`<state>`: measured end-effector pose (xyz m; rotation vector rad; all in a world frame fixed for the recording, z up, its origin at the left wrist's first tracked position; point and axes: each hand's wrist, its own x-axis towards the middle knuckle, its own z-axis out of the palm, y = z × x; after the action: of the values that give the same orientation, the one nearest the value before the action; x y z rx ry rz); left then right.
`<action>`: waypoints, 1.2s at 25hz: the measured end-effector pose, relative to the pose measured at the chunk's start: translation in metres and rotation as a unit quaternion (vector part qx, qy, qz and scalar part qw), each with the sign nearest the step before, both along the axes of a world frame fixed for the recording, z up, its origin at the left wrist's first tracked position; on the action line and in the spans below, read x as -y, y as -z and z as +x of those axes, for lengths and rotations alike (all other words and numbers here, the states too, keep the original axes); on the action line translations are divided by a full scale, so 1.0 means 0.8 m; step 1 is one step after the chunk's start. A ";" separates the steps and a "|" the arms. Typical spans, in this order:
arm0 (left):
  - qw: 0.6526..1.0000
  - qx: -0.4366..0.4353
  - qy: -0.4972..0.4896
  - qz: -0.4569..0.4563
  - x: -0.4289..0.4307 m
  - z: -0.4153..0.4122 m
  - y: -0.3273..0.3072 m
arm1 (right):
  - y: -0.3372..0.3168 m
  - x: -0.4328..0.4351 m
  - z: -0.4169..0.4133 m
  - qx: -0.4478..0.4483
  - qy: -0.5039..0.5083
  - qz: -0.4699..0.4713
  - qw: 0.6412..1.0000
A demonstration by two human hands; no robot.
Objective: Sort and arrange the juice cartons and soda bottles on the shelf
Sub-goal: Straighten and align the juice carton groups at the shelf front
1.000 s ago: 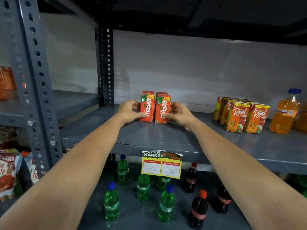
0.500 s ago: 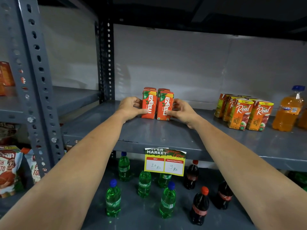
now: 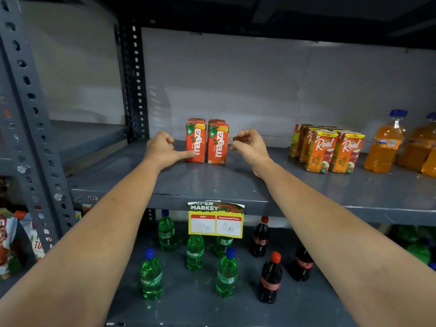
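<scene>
The grey metal shelf (image 3: pixel 236 185) carries the drinks on two levels. On the upper level the work looks mostly done: the orange bottles (image 3: pixel 387 142) stand at the far right, the apple juice cartons (image 3: pixel 335 151) are packed together just beside them, and the red mango cartons (image 3: pixel 207 143) stand upright in a tidy block near the middle, well apart from the apple ones. On the lower level much is left, I think: the green bottles (image 3: pixel 195 252) and the dark cola bottles (image 3: pixel 270 278) stand scattered, each kind loosely on its own side but not in rows. A price tag (image 3: pixel 215 219) hangs from the front edge of the upper level. Both bare arms reach forward to the mango cartons. The left hand (image 3: pixel 162 148) rests low on the shelf, its fingers loosely curled, and one straight finger touches the left side of the block. The right hand (image 3: pixel 247 145) is just beside the right side, not touching, its fingers curled and a little apart, holding nothing.
</scene>
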<state>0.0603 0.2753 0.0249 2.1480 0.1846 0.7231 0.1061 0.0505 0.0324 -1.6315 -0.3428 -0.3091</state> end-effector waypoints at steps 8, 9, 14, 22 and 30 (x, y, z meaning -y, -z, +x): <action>0.995 0.052 -0.019 0.083 0.017 -0.052 0.009 | 0.008 0.064 -0.077 0.080 0.020 -0.166 0.983; 0.994 0.048 -0.016 0.093 0.025 -0.058 0.007 | 0.009 0.086 -0.085 0.083 0.026 -0.172 0.981; 0.994 0.061 0.023 0.087 0.112 -0.068 0.007 | 0.007 0.208 -0.082 0.087 0.058 -0.212 0.972; 0.985 0.127 0.116 0.006 0.319 -0.019 0.008 | 0.006 0.359 -0.044 0.144 0.241 -0.250 0.927; 0.987 -0.061 0.142 0.054 0.399 0.043 0.012 | 0.011 0.365 -0.001 -0.029 0.149 -0.247 0.957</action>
<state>0.0945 -0.0441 0.0156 2.2616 -0.0988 0.4465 0.1050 -0.2414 0.0234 -2.1870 -0.1286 -0.4242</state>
